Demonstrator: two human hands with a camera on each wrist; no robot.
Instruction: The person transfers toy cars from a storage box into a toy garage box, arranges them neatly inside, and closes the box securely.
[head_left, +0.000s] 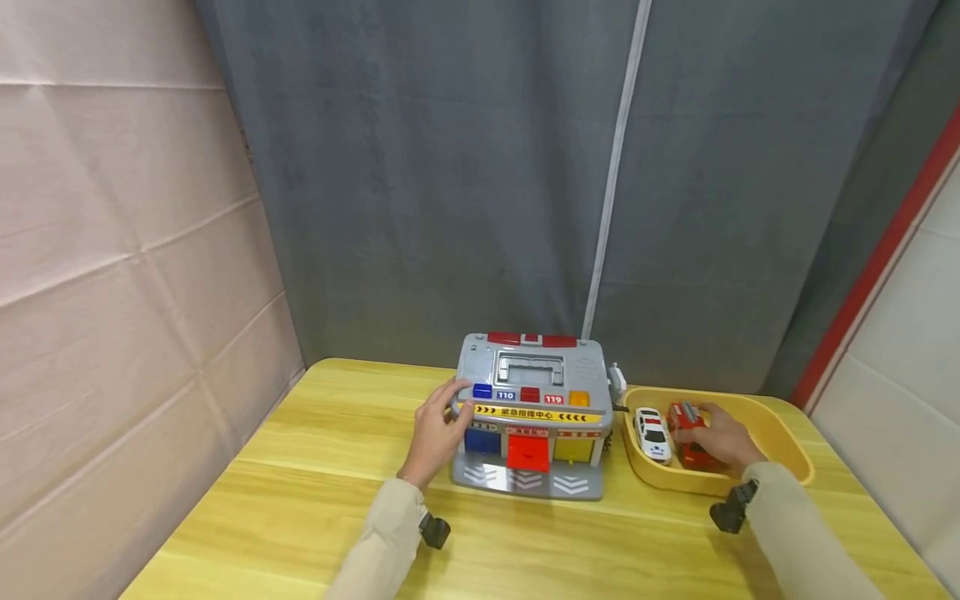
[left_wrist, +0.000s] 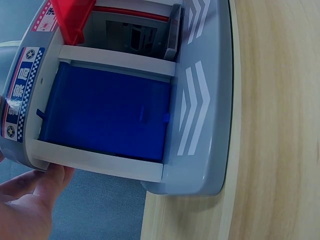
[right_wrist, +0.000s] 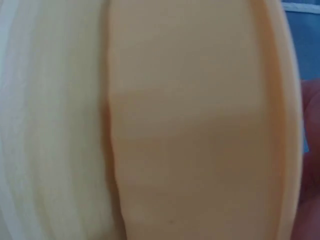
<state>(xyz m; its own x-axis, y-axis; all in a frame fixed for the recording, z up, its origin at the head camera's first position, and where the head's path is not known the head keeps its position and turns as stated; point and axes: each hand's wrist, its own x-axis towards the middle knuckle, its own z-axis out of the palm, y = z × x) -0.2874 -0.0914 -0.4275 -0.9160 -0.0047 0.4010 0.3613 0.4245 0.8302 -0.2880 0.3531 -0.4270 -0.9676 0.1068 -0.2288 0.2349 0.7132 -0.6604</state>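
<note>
A grey toy emergency station (head_left: pixel 531 375) stands on the table, with a blue door (left_wrist: pixel 105 110), a red door (head_left: pixel 528 452) swung outward and a yellow door (head_left: pixel 573 450). My left hand (head_left: pixel 438 429) grips the left edge of its roof, thumb towards the front. Over to the right, my right hand (head_left: pixel 722 440) reaches into a yellow tray (head_left: pixel 780 433) and holds a red toy fire truck (head_left: pixel 692 454), partly covered by the fingers. Beside it in the tray lies a white toy police car (head_left: pixel 652 435). The right wrist view shows mostly the tray's outer wall (right_wrist: pixel 195 120).
The wooden table (head_left: pixel 330 467) carries the station and the tray side by side. A grey curtain (head_left: pixel 450 183) hangs behind its back edge. Pale panels flank it on the left (head_left: pixel 135 292) and right (head_left: pixel 900 367).
</note>
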